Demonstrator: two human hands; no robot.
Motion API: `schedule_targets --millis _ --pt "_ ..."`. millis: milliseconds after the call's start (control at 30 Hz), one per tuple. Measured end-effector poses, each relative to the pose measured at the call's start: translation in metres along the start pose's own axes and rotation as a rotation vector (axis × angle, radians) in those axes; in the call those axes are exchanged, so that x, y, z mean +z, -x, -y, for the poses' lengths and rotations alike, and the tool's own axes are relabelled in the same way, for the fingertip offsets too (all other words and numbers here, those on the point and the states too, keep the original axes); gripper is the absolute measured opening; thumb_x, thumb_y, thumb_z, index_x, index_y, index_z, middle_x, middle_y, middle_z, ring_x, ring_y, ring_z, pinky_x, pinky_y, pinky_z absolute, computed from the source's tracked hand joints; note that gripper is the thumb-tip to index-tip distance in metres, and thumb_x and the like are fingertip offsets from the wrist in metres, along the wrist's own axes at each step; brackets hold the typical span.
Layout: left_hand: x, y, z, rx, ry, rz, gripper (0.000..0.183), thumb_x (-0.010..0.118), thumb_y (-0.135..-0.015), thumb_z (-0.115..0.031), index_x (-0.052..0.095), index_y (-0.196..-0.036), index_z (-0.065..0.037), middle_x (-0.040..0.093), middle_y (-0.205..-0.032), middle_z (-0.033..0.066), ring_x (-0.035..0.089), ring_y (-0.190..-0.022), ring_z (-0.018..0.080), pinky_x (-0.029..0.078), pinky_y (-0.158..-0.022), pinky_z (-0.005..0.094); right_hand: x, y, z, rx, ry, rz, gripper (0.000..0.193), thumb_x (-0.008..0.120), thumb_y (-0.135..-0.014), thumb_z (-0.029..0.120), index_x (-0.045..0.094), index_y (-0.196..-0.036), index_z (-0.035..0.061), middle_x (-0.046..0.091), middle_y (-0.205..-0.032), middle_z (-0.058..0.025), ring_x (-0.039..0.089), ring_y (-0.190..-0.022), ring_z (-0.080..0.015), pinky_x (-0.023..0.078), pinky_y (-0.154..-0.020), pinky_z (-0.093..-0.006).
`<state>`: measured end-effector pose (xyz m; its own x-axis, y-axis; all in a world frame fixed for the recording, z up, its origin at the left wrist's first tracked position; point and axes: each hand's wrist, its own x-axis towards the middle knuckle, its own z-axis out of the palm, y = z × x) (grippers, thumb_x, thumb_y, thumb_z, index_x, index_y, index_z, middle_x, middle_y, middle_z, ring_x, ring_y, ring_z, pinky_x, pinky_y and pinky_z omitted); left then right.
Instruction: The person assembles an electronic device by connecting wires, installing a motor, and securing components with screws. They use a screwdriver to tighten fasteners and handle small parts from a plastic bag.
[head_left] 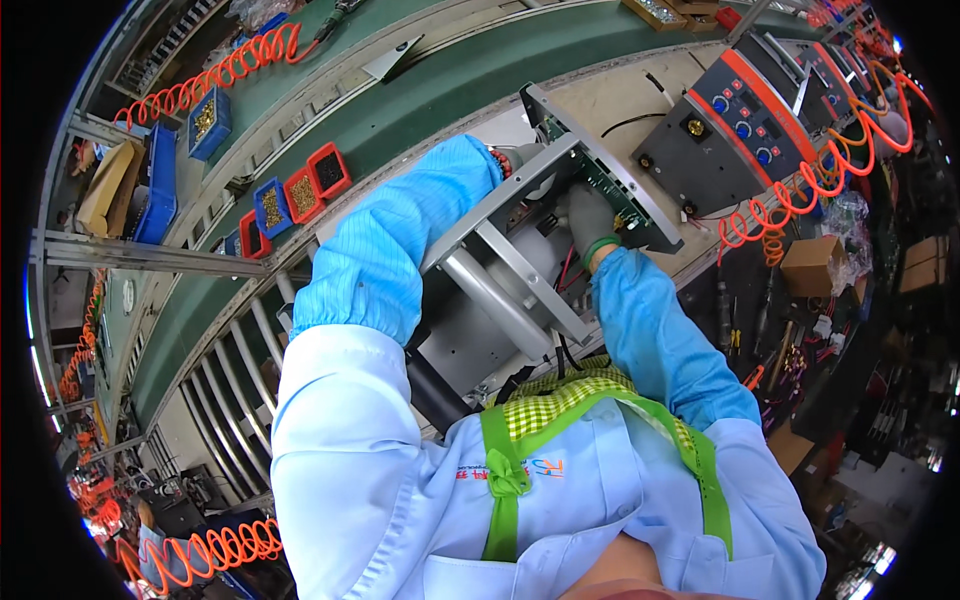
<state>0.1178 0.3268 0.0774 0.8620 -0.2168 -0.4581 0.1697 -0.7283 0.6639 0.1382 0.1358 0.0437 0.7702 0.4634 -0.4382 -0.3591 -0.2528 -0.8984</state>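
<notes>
In front of me stands an open machine chassis with a grey metal frame (505, 205). Inside it are a grey cylindrical part (490, 300), red and black wires (568, 268) and a green circuit board (632, 205) behind the end panel. My right hand (590, 215), in a grey glove with a green cuff, reaches into the chassis beside the board. Its fingers look curled, and what they hold is hidden. My left arm, in a blue sleeve cover (400, 230), reaches around the far left side of the frame, which hides the left hand's fingers.
Small red bins (300, 194) and a blue bin (270, 207) of screws sit on the left ledge. Metal rollers (235, 355) run below them. Finished-looking grey and orange machines (725, 130) stand at right, with orange coiled hoses (800, 185) and a cardboard box (812, 266) near them.
</notes>
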Motion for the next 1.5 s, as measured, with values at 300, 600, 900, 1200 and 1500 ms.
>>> schedule_targets --millis 300,600,900,1200,1500 --pt "-0.006 -0.003 0.003 0.018 -0.013 -0.047 0.031 0.06 -0.086 -0.03 0.07 -0.106 -0.007 0.07 -0.098 0.0145 0.067 -0.088 0.0247 0.051 -0.077 0.0371 -0.004 -0.006 0.007 -0.005 0.341 0.093 0.021 0.045 -0.095 0.018 0.059 -0.103 0.0051 0.064 -0.096 -0.0096 0.065 -0.072 -0.0195 0.055 -0.059 -0.0304" --pt "-0.003 -0.004 0.023 0.036 -0.088 -0.488 0.029 0.059 -0.087 -0.031 0.072 -0.102 -0.009 0.072 -0.093 0.0124 0.068 -0.086 0.0241 0.052 -0.076 0.0383 -0.025 0.084 0.037 0.076 0.143 0.291 0.049 0.053 -0.091 0.017 0.04 -0.137 0.0063 0.061 -0.104 -0.0113 0.062 -0.081 -0.018 0.054 -0.067 -0.0299" --pt "-0.08 0.062 0.041 -0.292 -0.065 -0.82 0.034 0.055 -0.083 -0.029 0.07 -0.1 -0.004 0.071 -0.082 0.0115 0.07 -0.074 0.0226 0.054 -0.074 0.0351 -0.084 0.125 0.017 -0.85 0.773 0.107 0.049 0.062 -0.081 0.017 0.051 -0.127 0.0057 0.056 -0.119 -0.0183 0.058 -0.105 -0.0364 0.049 -0.087 -0.043" --pt "-0.088 0.157 0.025 -0.675 -0.419 -0.967 0.03 0.051 -0.089 -0.028 0.066 -0.107 -0.01 0.067 -0.106 0.0157 0.062 -0.101 0.0356 0.048 -0.087 0.0424 -0.081 0.13 -0.023 -0.919 1.052 0.434 0.048 0.06 -0.078 0.01 0.052 -0.125 0.0071 0.051 -0.128 -0.0179 0.059 -0.103 -0.0341 0.051 -0.084 -0.0426" --pt "-0.02 0.251 -0.13 -0.454 -0.436 -1.009 0.054 0.066 -0.084 -0.035 0.053 -0.127 -0.005 0.064 -0.112 0.0207 0.064 -0.102 0.0309 0.049 -0.09 0.0438 -0.049 0.09 -0.042 -0.916 1.71 0.685 0.033 0.057 -0.08 0.015 0.058 -0.112 0.0111 0.055 -0.114 -0.0096 0.058 -0.1 -0.0308 0.048 -0.077 -0.0449"
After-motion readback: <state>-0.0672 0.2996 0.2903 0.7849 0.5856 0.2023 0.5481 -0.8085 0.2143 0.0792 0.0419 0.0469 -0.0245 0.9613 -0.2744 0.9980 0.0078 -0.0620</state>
